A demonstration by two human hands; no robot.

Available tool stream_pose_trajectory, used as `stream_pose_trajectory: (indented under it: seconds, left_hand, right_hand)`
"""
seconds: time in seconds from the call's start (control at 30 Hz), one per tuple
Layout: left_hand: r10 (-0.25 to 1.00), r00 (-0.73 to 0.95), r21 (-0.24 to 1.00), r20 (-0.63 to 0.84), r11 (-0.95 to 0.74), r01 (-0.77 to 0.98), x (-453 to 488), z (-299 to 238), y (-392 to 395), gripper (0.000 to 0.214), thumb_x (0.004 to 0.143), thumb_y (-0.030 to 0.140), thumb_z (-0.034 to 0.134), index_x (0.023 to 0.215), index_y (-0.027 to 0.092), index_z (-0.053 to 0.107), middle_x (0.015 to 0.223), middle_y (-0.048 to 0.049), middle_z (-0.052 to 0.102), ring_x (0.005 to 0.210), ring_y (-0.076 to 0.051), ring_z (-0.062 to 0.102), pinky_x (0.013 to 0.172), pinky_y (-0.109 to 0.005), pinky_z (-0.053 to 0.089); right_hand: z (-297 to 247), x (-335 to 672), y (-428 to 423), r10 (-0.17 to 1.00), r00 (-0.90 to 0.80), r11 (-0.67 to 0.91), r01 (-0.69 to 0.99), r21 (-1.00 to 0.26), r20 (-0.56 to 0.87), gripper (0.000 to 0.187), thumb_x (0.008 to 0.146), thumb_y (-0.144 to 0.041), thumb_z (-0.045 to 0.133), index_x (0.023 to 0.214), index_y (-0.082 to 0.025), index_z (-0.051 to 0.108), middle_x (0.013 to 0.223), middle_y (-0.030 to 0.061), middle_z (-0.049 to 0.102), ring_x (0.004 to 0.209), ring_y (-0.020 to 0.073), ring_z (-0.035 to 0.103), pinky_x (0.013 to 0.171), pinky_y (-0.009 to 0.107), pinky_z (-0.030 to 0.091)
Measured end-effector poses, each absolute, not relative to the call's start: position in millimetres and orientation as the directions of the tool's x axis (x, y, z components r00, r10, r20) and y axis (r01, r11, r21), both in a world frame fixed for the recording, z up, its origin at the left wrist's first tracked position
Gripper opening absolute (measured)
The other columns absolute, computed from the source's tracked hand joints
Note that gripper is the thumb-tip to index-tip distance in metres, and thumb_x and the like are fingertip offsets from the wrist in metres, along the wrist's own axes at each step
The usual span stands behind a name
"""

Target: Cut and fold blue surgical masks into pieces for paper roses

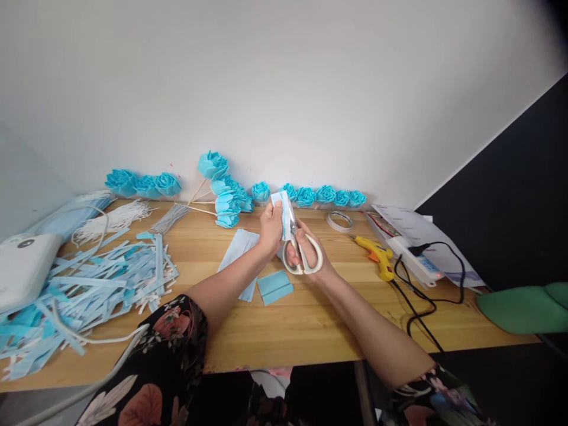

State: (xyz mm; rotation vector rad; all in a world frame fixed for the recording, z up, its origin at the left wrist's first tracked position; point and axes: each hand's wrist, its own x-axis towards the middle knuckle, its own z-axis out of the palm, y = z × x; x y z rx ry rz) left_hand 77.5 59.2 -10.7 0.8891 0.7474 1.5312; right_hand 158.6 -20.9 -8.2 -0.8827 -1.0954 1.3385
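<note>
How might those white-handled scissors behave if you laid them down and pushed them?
The scissors would likely feel stiff, since the blades look like metal. They might swing open or closed, as the two halves cross at a pivot. They'd probably slide rather than roll, given the wide, flat handle loops.

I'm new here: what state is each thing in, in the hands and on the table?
Left hand: gripping the pale piece.
Pale piece: held up in the air.
Right hand: gripping the scissors.
Scissors: held; blade opening unclear.
Blue flowers: formed, mostly lined along the wall.
Blue strips: loose, heaped.
Blue rectangle: lying flat.
Glue gun: lying down.
Power strip: plug inserted, red light on.
Tape roll: lying flat.
</note>
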Motion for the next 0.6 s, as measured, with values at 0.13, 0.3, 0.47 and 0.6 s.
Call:
stream_pose_trajectory:
  seconds: [0.13,0.3,0.47,0.6]
  left_hand:
    - [0.993,0.055,0.827,0.109,-0.06,-0.56,73.5,-6.9,63.6,0.023,0.087,0.037,0.064,0.083,0.016,0.058,0.062,0.005,0.05,0.052,-0.007,0.043,0.051,-0.019,0.037]
    - [0.971,0.227,0.851,0.075,0.056,-0.522,62.7,-6.0,74.9,0.022,0.081,0.035,0.071,0.081,0.015,0.061,0.064,0.0035,0.054,0.053,-0.007,0.044,0.052,-0.019,0.038]
    - [0.965,0.237,0.877,0.114,0.014,-0.48,60.5,-7.7,79.4,0.027,0.084,0.038,0.069,0.076,0.015,0.058,0.065,0.0022,0.054,0.053,-0.007,0.042,0.052,-0.019,0.037]
    - [0.979,0.168,0.897,0.119,-0.033,-0.441,64.6,-7.9,76.1,0.031,0.089,0.044,0.06,0.076,0.016,0.055,0.061,0.003,0.048,0.052,-0.008,0.041,0.049,-0.02,0.034]
  right_hand:
    - [-7.8,164.3,-18.1,0.995,-0.052,0.068,-0.281,-0.957,0.085,0.079,0.08,-0.064,0.064,0.139,-0.016,0.041,0.045,-0.01,0.051,0.031,0.0082,0.038,0.035,0.021,0.039]
    - [-10.4,170.1,-15.9,0.996,-0.015,0.089,-0.192,-0.977,0.093,0.087,0.08,-0.063,0.064,0.148,-0.019,0.034,0.047,-0.0094,0.052,0.032,0.0091,0.041,0.033,0.02,0.038]
    - [-9.9,169.6,-17.0,0.997,0.019,0.074,-0.089,-0.993,0.072,0.098,0.078,-0.061,0.066,0.155,-0.017,0.023,0.048,-0.0087,0.055,0.032,0.0095,0.042,0.031,0.019,0.035]
    - [-11.6,167.1,-18.2,0.998,0.013,0.064,-0.051,-0.997,0.063,0.1,0.078,-0.061,0.065,0.155,-0.016,0.02,0.049,-0.0086,0.055,0.032,0.01,0.042,0.03,0.019,0.034]
